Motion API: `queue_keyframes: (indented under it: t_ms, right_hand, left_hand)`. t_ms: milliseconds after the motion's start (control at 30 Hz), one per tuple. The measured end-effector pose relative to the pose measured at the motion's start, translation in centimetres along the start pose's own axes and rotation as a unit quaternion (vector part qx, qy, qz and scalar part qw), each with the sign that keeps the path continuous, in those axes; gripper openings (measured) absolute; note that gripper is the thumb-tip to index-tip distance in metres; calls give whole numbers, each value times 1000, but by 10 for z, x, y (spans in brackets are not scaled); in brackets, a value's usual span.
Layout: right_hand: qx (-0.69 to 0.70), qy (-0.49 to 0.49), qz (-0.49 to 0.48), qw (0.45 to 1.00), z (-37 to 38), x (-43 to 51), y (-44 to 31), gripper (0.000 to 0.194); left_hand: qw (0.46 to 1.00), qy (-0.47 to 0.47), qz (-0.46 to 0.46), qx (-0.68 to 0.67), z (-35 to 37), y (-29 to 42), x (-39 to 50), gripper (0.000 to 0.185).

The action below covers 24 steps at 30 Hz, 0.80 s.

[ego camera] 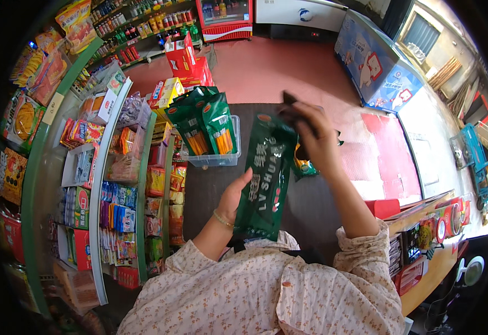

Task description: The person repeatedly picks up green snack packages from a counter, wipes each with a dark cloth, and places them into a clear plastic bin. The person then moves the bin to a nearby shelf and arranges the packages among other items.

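My left hand point(232, 197) grips a green plastic snack packet point(267, 180) by its left side, thumb on its front. The packet bears large pale lettering and stands tilted before my body. Above its top right corner, my right hand point(321, 130) holds a dark brown thing point(294, 111), perhaps a cloth, blurred and partly hidden by the fingers. Behind that hand, another green packet point(304, 163) with an orange window lies on the dark table point(214, 201), partly covered. To the left, a clear plastic bin point(216, 160) holds several upright green packets point(218, 125) with orange sticks showing.
Shelves point(97, 176) of packaged snacks run along the left. Red cartons point(189, 63) stand beyond the bin. A blue chest freezer point(373, 63) is at the back right, a red drinks cooler point(225, 21) at the back. On my right is a wooden counter point(432, 272) with goods.
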State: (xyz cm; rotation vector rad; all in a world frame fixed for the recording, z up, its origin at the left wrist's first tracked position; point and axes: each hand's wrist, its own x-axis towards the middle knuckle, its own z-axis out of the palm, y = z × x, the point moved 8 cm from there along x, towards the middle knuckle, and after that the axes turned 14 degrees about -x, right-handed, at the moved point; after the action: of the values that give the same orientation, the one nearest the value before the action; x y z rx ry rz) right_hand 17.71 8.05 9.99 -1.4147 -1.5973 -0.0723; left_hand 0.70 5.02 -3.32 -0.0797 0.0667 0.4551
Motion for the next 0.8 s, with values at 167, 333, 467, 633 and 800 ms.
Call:
queue_keyframes:
  t_ms: [167, 333, 467, 633, 800]
  right_hand:
    - [-61, -132, -114, 983, 39, -70, -74, 43]
    - [79, -341, -154, 924, 47, -125, -109, 39]
    - [202, -349, -63, 913, 17, -99, -93, 34]
    - [147, -48, 49, 987, -15, -32, -55, 36]
    - [-64, -95, -154, 981, 40, -43, -102, 47]
  left_hand:
    - [980, 41, 177, -83, -8, 43, 13, 46]
    - [980, 4, 197, 22, -1, 86, 1, 60]
    - [967, -59, 223, 111, 24, 93, -2, 57]
    - [960, 62, 229, 149, 29, 46, 2, 46]
    - [932, -5, 337, 137, 45, 55, 10, 42]
